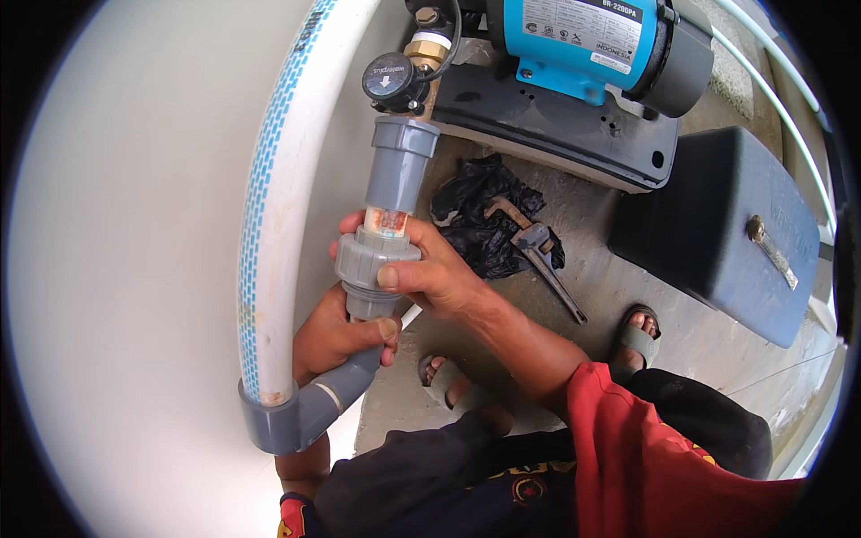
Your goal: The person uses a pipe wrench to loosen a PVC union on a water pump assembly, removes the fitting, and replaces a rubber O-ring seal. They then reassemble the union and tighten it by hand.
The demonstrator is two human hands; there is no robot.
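My right hand [439, 273] is wrapped round a grey plastic pipe union [369, 257], thumb on its near side and fingertips showing behind it. Just below, my left hand [332, 339] grips the grey pipe under the union, its thumb across the front. A short white pipe end [387, 221], stained orange-brown, shows between the union and a grey socket [397, 166]. Above that socket sits a brass fitting with a round black flow switch [388, 76]. Below my left hand, grey pipe [339, 393] runs down to an elbow [269, 421] joined to a thick white pipe [309, 161] with blue marks.
A blue pump motor [574, 40] stands on a black base [556, 125] at the back. A pipe wrench [541, 255] lies partly on a crumpled black plastic bag [480, 235]. At right is a dark pump cover [762, 233] with a crusted, stick-like tool [773, 251] on it. A pale wall rises at left.
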